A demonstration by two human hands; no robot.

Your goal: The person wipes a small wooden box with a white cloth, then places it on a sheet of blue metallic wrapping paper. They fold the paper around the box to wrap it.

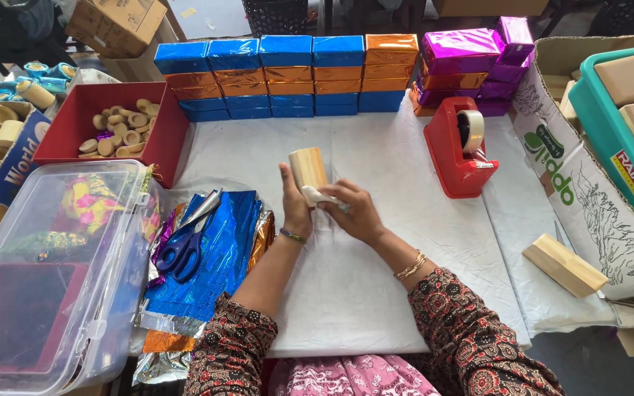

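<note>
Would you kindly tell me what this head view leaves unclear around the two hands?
- Wooden block: lower end hidden by the left hand.
- White piece: mostly covered by the right hand; its kind is unclear.
- Scissors: blade tips too blurred against the foil sheets.

Head camera looks steeply down, close over the table (376, 242).

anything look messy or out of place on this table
Mostly tidy. The foil sheets under the scissors lie crumpled and overhang the table's near-left edge, and one bare wooden block lies askew at right.
</note>
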